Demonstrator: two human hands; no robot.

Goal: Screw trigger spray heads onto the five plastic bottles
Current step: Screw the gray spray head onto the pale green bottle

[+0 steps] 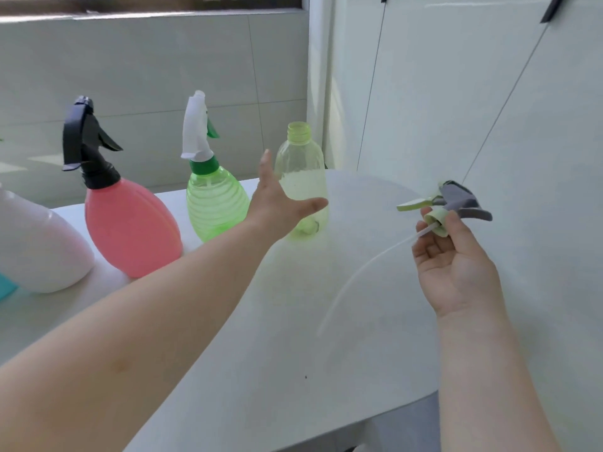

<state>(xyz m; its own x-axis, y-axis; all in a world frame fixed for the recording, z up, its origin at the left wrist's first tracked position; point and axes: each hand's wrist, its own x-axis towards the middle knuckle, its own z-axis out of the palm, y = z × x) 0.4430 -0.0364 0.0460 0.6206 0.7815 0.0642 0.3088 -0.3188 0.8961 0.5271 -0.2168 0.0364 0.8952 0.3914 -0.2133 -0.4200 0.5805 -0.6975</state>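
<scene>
Pale wall tiles (pixel 146 60) back a white tabletop (pixel 326 321), and on it stand a white bottle (pixel 39 243), a pink bottle (pixel 130 230) with a black head on, and a ribbed green bottle (pixel 215 207) wearing a white head. Next in line is the clear yellow-green bottle (pixel 298 135), neck bare, so this looks like the step in hand. The left grip (pixel 277 203) is stretched out to it, wide open, thumb across the front of the bottle and fingers at its left side, not closed round it. The right grip (pixel 453 265) pinches the grey-and-green spray head (pixel 456 203) at its collar, well right of the bottle, with the thin tube (pixel 359 275) trailing down-left. The next move likely calls for steadying the bottle, feeding the tube into the neck, then seating and twisting the collar.
</scene>
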